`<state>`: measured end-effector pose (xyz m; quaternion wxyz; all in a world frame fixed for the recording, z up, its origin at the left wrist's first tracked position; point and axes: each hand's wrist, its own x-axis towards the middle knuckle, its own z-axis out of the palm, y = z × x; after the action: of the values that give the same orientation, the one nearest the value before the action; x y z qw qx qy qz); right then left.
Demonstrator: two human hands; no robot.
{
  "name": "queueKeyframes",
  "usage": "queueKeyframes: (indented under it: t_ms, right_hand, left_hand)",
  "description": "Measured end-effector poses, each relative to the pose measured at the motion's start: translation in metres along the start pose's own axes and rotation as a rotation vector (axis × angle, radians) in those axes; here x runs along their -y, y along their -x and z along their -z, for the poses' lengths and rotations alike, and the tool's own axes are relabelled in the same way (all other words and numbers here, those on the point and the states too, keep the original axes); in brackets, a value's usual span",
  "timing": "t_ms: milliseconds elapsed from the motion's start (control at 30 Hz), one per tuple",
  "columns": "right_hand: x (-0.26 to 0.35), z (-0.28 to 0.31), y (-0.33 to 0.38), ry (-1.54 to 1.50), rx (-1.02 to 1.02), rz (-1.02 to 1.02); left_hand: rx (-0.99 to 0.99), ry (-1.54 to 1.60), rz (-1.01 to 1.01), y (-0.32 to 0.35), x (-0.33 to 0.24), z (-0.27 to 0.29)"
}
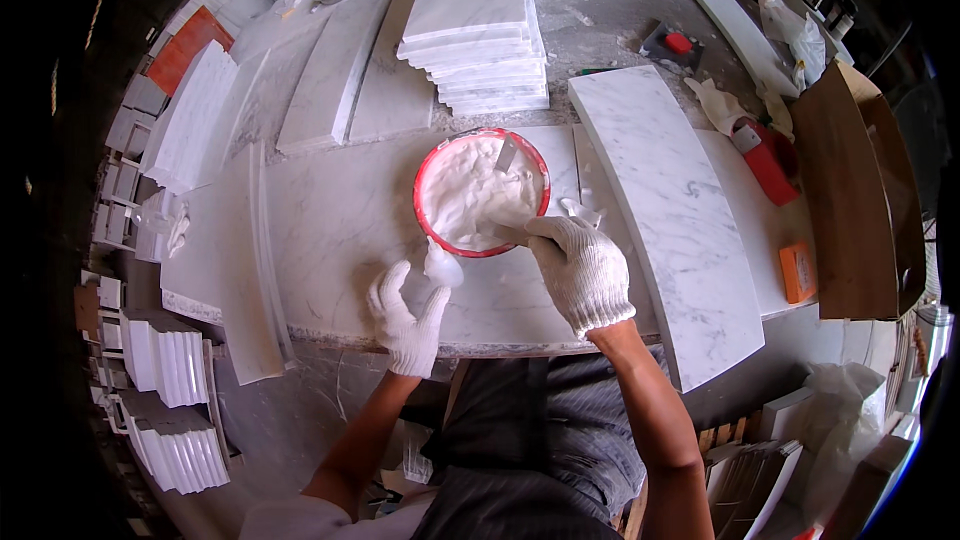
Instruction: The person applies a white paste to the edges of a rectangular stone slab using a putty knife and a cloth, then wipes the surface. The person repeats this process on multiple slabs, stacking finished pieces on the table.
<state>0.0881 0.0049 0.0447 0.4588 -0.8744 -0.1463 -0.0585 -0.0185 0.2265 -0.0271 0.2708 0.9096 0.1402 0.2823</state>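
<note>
A round tub (418, 202) with a red rim, full of thick white paste (462, 185), stands on the marble surface in front of me. My right hand (580, 270), in a white knit glove, is closed at its right near edge. From its fingers a pale flat scraper (510, 228) reaches into the paste; most of it is hidden. A grey metal blade (506, 155) stands in the paste at the far side. My left hand (408, 320), also gloved, has thumb and fingers apart beside a translucent whitish plastic piece (443, 266) at the near rim. The thumb tip seems to touch this piece.
A long marble slab (670, 220) lies right of the tub, jutting past the near edge. Stacked slabs (475, 30) rise behind. A red tape dispenser (765, 160), an orange box (797, 273) and an open cardboard box (850, 200) sit at right. Narrow strips (250, 270) overhang at left.
</note>
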Motion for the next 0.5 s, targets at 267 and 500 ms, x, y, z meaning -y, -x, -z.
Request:
queueKeyframes:
  t_ms: [267, 500]
  right_hand:
    - [0.0016, -0.0069, 0.0004, -0.101, 0.090, -0.153]
    - [0.0003, -0.0095, 0.0018, -0.179, 0.084, -0.210]
  left_hand:
    - [0.027, -0.059, -0.085, 0.0017, 0.0000, -0.0024]
    - [0.055, 0.016, -0.017, -0.0045, 0.0036, 0.0025]
